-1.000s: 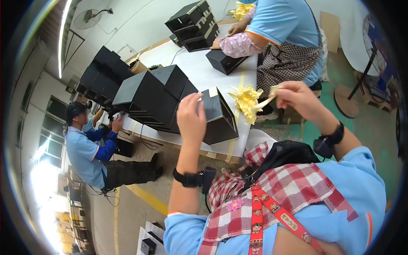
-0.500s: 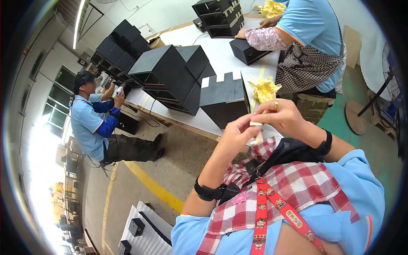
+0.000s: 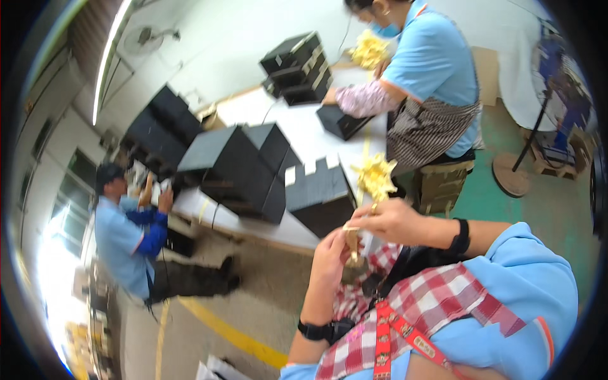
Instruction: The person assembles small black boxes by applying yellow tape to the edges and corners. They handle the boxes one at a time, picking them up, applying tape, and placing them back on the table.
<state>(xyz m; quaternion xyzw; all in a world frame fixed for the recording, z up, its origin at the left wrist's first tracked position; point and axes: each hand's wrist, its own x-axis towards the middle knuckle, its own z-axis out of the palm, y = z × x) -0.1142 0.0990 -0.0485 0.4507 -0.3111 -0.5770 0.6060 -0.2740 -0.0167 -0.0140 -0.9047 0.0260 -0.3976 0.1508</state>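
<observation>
Black boxes (image 3: pixel 253 171) on a white table (image 3: pixel 304 126). Pale yellow ribbon bows (image 3: pixel 375 176). Red-and-white checked apron (image 3: pixel 437 304) with a red patterned strap (image 3: pixel 396 335), over a light blue shirt (image 3: pixel 525 291). Black wristbands (image 3: pixel 320 329). Green floor (image 3: pixel 500 209), yellow floor line (image 3: pixel 234 332). Dark striped apron (image 3: pixel 424 130).

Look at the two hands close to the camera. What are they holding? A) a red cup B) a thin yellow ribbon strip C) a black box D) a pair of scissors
B: the left hand and right hand pinch a thin yellow ribbon strip between them, above the checked apron; the black boxes sit untouched on the white table.
</observation>
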